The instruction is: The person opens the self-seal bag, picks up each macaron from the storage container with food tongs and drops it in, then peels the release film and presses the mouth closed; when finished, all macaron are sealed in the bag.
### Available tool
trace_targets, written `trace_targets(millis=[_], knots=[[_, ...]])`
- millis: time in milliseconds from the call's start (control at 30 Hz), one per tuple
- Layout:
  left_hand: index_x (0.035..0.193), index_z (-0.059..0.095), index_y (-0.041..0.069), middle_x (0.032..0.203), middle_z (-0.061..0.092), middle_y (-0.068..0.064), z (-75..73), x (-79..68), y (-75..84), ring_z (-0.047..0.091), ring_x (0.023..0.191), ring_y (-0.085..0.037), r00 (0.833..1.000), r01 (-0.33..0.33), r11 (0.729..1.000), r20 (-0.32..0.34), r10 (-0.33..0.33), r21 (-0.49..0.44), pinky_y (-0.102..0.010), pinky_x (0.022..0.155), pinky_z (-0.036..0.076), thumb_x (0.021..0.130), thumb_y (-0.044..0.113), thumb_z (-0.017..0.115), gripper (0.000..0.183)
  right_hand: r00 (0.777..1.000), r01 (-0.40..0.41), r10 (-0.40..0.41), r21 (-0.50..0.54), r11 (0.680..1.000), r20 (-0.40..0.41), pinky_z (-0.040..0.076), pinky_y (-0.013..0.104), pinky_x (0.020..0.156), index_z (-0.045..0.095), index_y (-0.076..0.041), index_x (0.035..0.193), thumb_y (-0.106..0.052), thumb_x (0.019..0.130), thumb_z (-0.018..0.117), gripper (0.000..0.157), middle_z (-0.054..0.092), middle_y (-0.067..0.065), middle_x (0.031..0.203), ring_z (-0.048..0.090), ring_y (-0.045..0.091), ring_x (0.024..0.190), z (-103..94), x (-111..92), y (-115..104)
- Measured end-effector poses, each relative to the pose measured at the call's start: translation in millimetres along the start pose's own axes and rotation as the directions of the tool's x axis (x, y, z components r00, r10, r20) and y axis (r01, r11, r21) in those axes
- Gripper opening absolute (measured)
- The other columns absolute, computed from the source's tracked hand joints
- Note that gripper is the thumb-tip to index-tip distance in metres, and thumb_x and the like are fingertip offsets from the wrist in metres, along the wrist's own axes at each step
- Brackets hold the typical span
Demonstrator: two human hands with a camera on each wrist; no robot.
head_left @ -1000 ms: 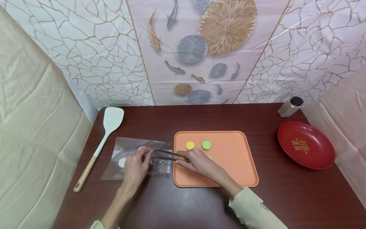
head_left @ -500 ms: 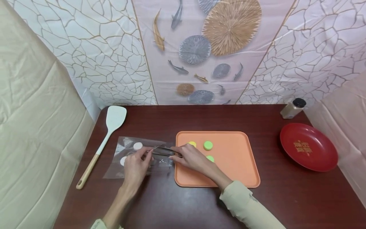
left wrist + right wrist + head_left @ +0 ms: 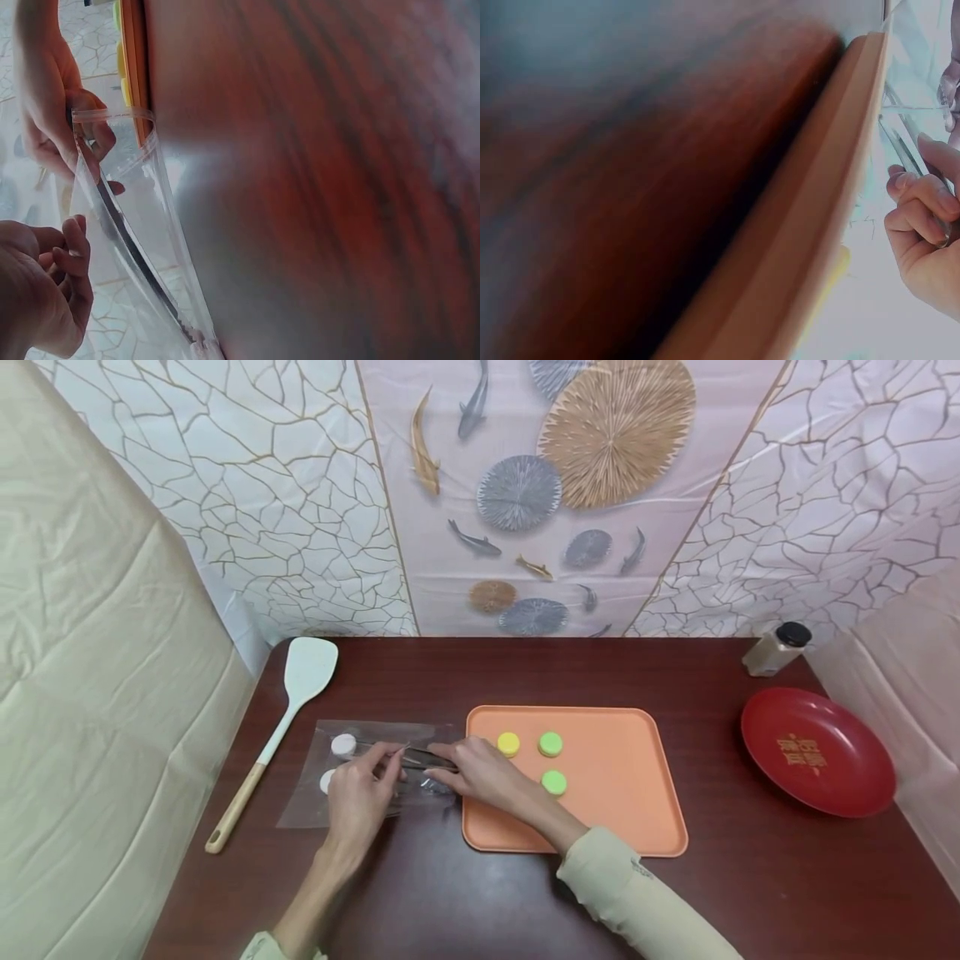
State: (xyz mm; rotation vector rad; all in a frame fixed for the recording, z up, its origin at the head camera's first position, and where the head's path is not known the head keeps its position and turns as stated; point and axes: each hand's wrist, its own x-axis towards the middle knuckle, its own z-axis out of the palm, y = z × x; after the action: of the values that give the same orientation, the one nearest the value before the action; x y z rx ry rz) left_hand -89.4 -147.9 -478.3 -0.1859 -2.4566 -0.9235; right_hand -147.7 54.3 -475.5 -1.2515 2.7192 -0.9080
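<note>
My left hand (image 3: 360, 789) pinches the upper layer of a clear zip bag (image 3: 303, 810) near its mouth, lifting it. In the left wrist view the bag's mouth (image 3: 112, 115) gapes. My right hand (image 3: 483, 772) grips long metal tongs (image 3: 431, 758), which reach through the mouth into the bag. Two white macaron-like rounds lie inside: an upper one (image 3: 343, 744) by the far end of the tongs, and a lower one (image 3: 327, 782) partly behind my left hand. The right wrist view shows fingers and thumb around the tongs (image 3: 904, 146).
An orange tray (image 3: 615, 810) right of the bag bears a yellow round (image 3: 507, 743) and two green ones (image 3: 551, 743). A white spatula with wooden handle (image 3: 311, 668) lies left. A red plate (image 3: 817, 752) and a black-capped jar (image 3: 776, 649) stand at the right.
My right hand has moved left, pushing the tongs deeper into the bag. The upper white round has shifted left inside it, and the yellow round shows fully. The head view has swung slightly left.
</note>
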Motion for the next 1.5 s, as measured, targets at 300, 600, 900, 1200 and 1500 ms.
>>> trace_targets(millis=[300, 600, 900, 1200, 1500], knots=[[0.097, 0.081, 0.003, 0.066, 0.075, 0.003, -1.8, 1.9, -0.9, 0.06, 0.045, -0.005, 1.0, 0.027, 1.0, 0.0, -0.027, -0.005, -0.017, 0.05, 0.041, 0.098, 0.0, 0.077, 0.005, 0.998, -0.021, 0.022, -0.019, 1.0, 0.05, 0.043, 0.017, 0.057, 0.077, 0.001, 0.129, -0.023, 0.106, 0.075, 0.033, 0.073, 0.004, 0.076, 0.052, 0.001, 0.057, 0.0, 9.8, -4.8], [0.096, 0.081, 0.003, 0.067, 0.076, 0.003, -0.7, 4.8, -5.0, 0.06, 0.045, -0.002, 0.999, 0.041, 0.999, -0.002, -0.041, -0.022, -0.02, 0.05, 0.045, 0.097, -0.001, 0.078, 0.006, 0.999, -0.039, 0.038, 0.032, 0.999, 0.014, 0.048, 0.023, 0.059, 0.077, -0.003, 0.126, -0.029, 0.106, 0.076, 0.033, 0.074, 0.002, 0.079, 0.056, 0.005, 0.062, 0.8, 3.1, 8.3], [0.097, 0.081, 0.004, 0.069, 0.077, 0.003, -4.5, 6.3, -6.9, 0.059, 0.048, 0.0, 0.998, 0.061, 0.997, 0.0, -0.061, -0.045, -0.027, 0.052, 0.049, 0.099, 0.002, 0.077, 0.005, 0.993, -0.11, 0.112, 0.099, 0.989, -0.021, 0.044, 0.024, 0.058, 0.078, -0.007, 0.115, -0.03, 0.104, 0.078, 0.026, 0.059, -0.01, 0.069, 0.048, 0.002, 0.06, -29.6, -44.7, 18.9], [0.1, 0.082, 0.002, 0.068, 0.076, 0.004, -7.4, 7.0, -7.8, 0.054, 0.048, 0.006, 0.997, 0.076, 0.997, 0.027, -0.076, -0.007, -0.03, 0.05, 0.044, 0.102, 0.004, 0.075, 0.008, 0.953, -0.296, 0.302, 0.172, 0.94, -0.01, 0.047, 0.021, 0.061, 0.08, -0.014, 0.113, -0.023, 0.094, 0.089, 0.022, 0.067, -0.012, 0.079, 0.052, -0.003, 0.065, -73.8, -109.3, 14.2], [0.101, 0.085, 0.005, 0.066, 0.075, 0.006, -7.5, 7.0, -8.2, 0.053, 0.047, 0.008, 0.996, 0.077, 0.997, 0.039, -0.077, 0.02, -0.045, 0.057, 0.055, 0.103, 0.007, 0.074, 0.011, 0.929, -0.341, 0.352, 0.111, 0.934, -0.114, 0.042, 0.022, 0.058, 0.079, -0.021, 0.115, -0.019, 0.094, 0.089, 0.023, 0.053, -0.016, 0.072, 0.047, 0.0, 0.066, -103.6, -167.8, 28.7]])
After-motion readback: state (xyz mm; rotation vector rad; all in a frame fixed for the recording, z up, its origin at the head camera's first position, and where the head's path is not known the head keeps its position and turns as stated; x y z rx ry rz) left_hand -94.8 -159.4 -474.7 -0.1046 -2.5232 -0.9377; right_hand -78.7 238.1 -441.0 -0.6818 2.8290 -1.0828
